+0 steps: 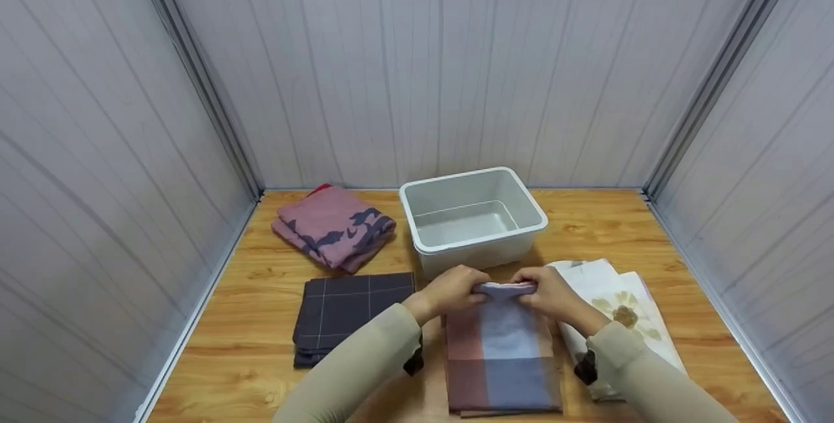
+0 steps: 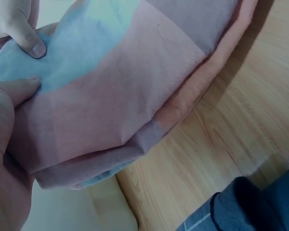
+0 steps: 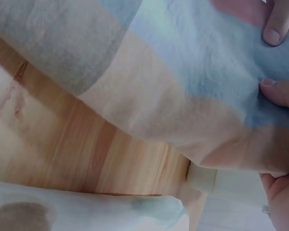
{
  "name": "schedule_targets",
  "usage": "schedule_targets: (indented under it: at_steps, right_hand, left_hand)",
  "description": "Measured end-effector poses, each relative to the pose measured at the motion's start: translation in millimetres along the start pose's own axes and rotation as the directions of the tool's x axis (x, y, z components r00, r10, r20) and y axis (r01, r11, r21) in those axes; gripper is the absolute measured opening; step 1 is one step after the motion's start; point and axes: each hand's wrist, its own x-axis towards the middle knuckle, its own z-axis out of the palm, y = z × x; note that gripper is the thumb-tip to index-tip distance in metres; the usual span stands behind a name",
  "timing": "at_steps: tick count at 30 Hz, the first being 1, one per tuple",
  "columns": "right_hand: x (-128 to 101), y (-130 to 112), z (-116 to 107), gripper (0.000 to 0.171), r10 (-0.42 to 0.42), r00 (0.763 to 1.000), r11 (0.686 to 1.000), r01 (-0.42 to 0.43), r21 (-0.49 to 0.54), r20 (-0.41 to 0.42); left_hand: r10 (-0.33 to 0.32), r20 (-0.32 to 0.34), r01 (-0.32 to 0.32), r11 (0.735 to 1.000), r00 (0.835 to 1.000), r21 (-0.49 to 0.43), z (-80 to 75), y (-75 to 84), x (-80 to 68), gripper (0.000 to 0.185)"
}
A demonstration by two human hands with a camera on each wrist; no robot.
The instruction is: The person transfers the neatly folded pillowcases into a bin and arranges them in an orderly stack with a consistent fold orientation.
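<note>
Plaid cloth (image 1: 502, 361) | near-centre of table (image 1: 651, 227), just near of bin (image 1: 472, 218) | we judge it soft, light, floppy | our left hand (image 1: 449, 289) & right hand (image 1: 550, 292) both pinch its far folded edge, fingers curled | best grip: that thick fold, w/ both corners.

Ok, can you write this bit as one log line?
left hand: grips cloth | right hand: grips cloth | cloth: far edge rolled, on table | bin: behind
</note>
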Motion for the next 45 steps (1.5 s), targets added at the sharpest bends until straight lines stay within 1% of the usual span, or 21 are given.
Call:
schedule_targets:
  at_steps: [4, 7, 10, 13, 16, 20, 25, 29, 33, 36, 39, 42, 45]
  right_hand:
    - [1.0, -1.3, -1.7, 0.032, -0.024, 0.999, 1.0, 0.024, -0.009, -0.028]
    - [1.3, -1.2, -3.8, 0.045, -0.037, 0.997, 0.999, 0.036, -0.017, -0.071]
    - [1.2, -0.2, -6.6, 0.056, -0.029, 0.993, 1.0, 0.03, 0.001, -0.111]
    - [1.0, 0.6, -9.2, 0.061, -0.001, 0.991, 0.999, 0.006, 0.039, -0.13]
    - [0.8, 1.1, -10.7, 0.068, 0.038, 0.991, 0.995, -0.025, 0.1, -0.132]
    - [0.0, 1.0, -11.6, 0.076, 0.09, 0.987, 0.98, -0.064, 0.189, -0.134]
    - [-1.9, 0.2, -12.9, 0.075, 0.118, 0.986, 0.963, -0.084, 0.257, -0.12]
    - [-4.1, 2.0, -12.8, 0.074, 0.147, 0.985, 0.964, -0.122, 0.238, -0.092]
    - [-6.9, 3.5, -12.3, 0.072, 0.165, 0.982, 0.966, -0.143, 0.216, -0.088]
    - [-9.3, 5.4, -11.2, 0.067, 0.145, 0.985, 0.971, -0.123, 0.206, -0.095]
    - [-11.1, 8.7, -9.4, 0.062, 0.105, 0.99, 0.974, -0.083, 0.211, -0.095]
    - [-13.2, 11.9, -6.9, 0.057, 0.083, 0.993, 0.969, -0.06, 0.238, -0.087]
    - [-14.6, 13.3, -6.3, 0.053, 0.083, 0.995, 0.966, -0.067, 0.249, -0.057]
  left_hand:
    - [0.011, -0.026, -0.011, 1.0, 1.0, -0.002, -5.3, -0.7, -2.1, 0.009]
    - [0.014, -0.054, -0.014, 1.0, 0.998, -0.014, -9.4, -1.7, -4.5, 0.007]
    - [0.019, -0.079, -0.021, 0.999, 0.997, -0.024, -13.0, -2.9, -7.4, 0.009]
    - [0.024, -0.109, -0.028, 0.999, 0.994, -0.043, -16.6, -3.8, -10.3, 0.009]
    - [0.017, -0.147, -0.029, 0.997, 0.989, -0.076, -21.3, -4.1, -12.8, 0.008]
    - [0.014, -0.211, -0.04, 0.992, 0.977, -0.122, -27.9, -3.3, -15.9, 0.007]
    - [0.02, -0.28, -0.064, 0.987, 0.96, -0.151, -34.4, -1.2, -20.6, 0.009]
    - [0.021, -0.314, -0.073, 0.985, 0.949, -0.154, -40.0, 0.8, -22.6, 0.011]
    - [0.012, -0.351, -0.075, 0.983, 0.936, -0.167, -46.8, 1.4, -21.9, 0.009]
    - [0.001, -0.381, -0.078, 0.98, 0.924, -0.185, -51.8, 0.9, -21.6, 0.009]
    - [-0.005, -0.409, -0.084, 0.976, 0.913, -0.199, -56.3, -0.1, -22.5, 0.009]
    - [-0.006, -0.421, -0.094, 0.972, 0.907, -0.217, -59.0, -0.7, -24.6, 0.01]
    - [-0.015, -0.428, -0.098, 0.965, 0.904, -0.243, -60.4, -1.7, -26.8, 0.011]
